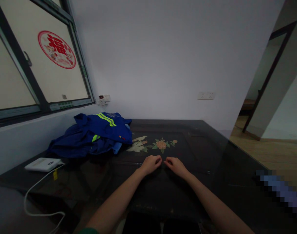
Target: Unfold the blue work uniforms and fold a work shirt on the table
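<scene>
My left hand (151, 163) and my right hand (175, 165) rest side by side on a dark table (207, 152), fingers curled loosely, almost touching each other. Neither holds anything. Just beyond them the tabletop carries a painted flower-and-bird motif (153, 144). A heap of blue work clothes with yellow-green reflective stripes (95, 135) lies on the table's far left, well apart from my hands.
A white flat device (43, 164) with a white cable (33, 195) sits at the table's left edge. A window with a red round sticker (56, 49) is at left. Wall sockets (206, 95) are behind; a doorway (265, 94) opens at right.
</scene>
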Available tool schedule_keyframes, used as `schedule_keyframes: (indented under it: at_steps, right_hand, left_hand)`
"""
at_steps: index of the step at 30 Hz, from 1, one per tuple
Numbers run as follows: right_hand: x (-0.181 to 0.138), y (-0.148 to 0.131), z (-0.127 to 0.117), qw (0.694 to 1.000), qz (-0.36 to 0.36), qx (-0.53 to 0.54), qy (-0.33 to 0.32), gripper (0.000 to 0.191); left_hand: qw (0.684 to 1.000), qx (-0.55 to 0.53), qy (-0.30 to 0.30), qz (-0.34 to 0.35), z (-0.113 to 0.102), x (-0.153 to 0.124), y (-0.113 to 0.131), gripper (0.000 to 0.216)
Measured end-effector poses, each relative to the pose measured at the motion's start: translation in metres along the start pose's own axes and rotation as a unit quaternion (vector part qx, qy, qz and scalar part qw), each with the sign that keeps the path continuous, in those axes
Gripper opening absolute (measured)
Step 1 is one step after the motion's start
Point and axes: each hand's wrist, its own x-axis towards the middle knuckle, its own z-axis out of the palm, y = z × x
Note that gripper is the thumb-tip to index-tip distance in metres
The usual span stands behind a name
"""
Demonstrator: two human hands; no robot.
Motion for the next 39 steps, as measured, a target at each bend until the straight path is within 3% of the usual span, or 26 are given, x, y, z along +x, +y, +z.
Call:
schedule_keyframes:
  at_steps: [11,39]
  right_hand:
    - [0.0011,0.0011,-0.0002,1.0,0.012,0.025,-0.014,0.007]
    - [-0.0031,-0.0056,-0.0069,0.999,0.008,0.024,-0.025,0.011]
  left_hand:
    - [1.0,0.006,-0.002,0.007,0.0007,0.0007,-0.0014,0.019]
    - [1.0,-0.006,-0.022,0.01,-0.0007,0.0023,-0.0048,0.021]
